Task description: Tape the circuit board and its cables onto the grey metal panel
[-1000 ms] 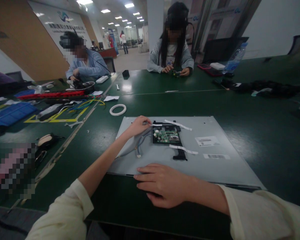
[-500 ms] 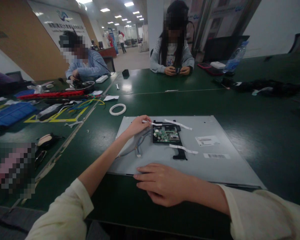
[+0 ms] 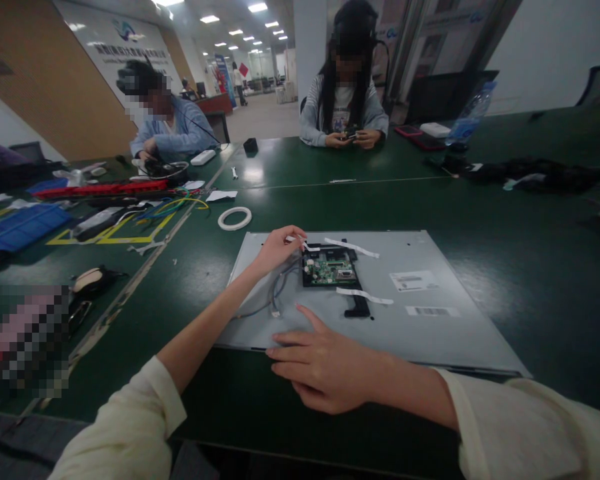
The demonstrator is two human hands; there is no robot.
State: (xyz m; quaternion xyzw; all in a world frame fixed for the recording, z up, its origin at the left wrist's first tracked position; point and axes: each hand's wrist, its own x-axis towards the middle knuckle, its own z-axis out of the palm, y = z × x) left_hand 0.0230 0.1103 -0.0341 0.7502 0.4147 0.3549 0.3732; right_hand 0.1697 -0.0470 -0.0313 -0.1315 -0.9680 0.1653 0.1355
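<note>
A grey metal panel (image 3: 300, 337) lies flat before me, with a green circuit board (image 3: 325, 270) in a black bracket (image 3: 361, 307) on it. Two white tape strips (image 3: 365, 297) lie across the bracket's right side. At the board's upper left corner, my left hand (image 3: 280, 247) pinches a third strip of white tape (image 3: 311, 249) between thumb and fingers. My right hand (image 3: 325, 367) rests over the panel's near edge, fingers apart, thumb raised, holding nothing. Grey-blue cables (image 3: 279, 293) curve left of the board.
Beyond the panel's left corner lies a white tape roll (image 3: 235, 219). Farther left are a blue bin (image 3: 25, 227), a computer mouse (image 3: 94, 280) and loose wires (image 3: 185, 203). Two people sit across the green table (image 3: 280, 173). A water bottle (image 3: 473, 117) stands at the back right.
My right thumb has lifted away from the other fingers. My left hand has shifted very slightly, still pinching the tape at the board's corner.
</note>
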